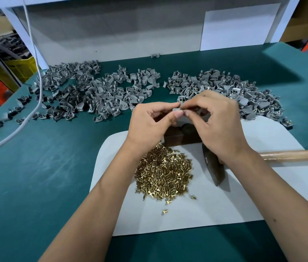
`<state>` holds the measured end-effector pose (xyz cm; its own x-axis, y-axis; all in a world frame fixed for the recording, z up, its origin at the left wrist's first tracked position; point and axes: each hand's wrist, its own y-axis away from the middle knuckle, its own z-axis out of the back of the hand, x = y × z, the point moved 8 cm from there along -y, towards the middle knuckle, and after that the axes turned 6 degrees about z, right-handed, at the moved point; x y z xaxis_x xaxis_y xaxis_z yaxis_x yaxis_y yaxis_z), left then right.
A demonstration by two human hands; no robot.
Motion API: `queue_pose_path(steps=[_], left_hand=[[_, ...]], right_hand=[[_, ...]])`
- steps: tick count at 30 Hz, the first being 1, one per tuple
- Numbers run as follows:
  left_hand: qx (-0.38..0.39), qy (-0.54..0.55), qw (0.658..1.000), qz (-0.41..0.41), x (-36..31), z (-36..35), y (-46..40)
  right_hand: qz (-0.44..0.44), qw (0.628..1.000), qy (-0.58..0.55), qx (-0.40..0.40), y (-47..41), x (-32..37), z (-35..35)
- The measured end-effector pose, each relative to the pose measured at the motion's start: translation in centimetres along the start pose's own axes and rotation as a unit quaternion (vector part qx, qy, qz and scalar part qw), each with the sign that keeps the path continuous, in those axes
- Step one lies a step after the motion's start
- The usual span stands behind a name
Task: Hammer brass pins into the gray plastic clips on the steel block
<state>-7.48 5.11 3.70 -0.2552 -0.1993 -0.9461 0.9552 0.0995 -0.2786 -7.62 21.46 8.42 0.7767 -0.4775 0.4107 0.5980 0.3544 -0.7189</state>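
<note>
Head view: hammer (263, 157) handle rightward.

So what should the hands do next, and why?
Probably lower the gray clip onto the steel block just beneath. Both hands, left and right, pinch it in the air, seemingly fitting a pin, while the hammer lies unused on the white mat.

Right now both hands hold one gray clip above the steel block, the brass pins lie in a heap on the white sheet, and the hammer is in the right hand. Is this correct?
Not quite. The head view shows the hammer lying on the white sheet under the right wrist, not held. The right hand and left hand pinch the gray clip above the steel block; the brass pins are heaped on the sheet.
</note>
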Motion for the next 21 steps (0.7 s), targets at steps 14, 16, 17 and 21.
queue_pose_path(steps=[14,16,17,21], left_hand=[[0.028,0.103,0.994,-0.012,-0.36,-0.5,-0.07],[0.021,0.103,0.994,-0.007,-0.25,-0.32,-0.08],[0.021,0.098,0.995,-0.007,-0.26,-0.27,-0.07],[0.027,0.095,0.995,0.002,-0.34,-0.25,0.05]], right_hand=[[-0.047,0.998,-0.033,0.007,0.02,-0.53,-0.45],[-0.036,0.999,-0.026,0.011,0.01,-0.32,-0.48],[-0.03,0.999,-0.023,0.013,0.01,-0.23,-0.47],[-0.012,1.0,-0.011,0.027,0.01,-0.01,-0.51]])
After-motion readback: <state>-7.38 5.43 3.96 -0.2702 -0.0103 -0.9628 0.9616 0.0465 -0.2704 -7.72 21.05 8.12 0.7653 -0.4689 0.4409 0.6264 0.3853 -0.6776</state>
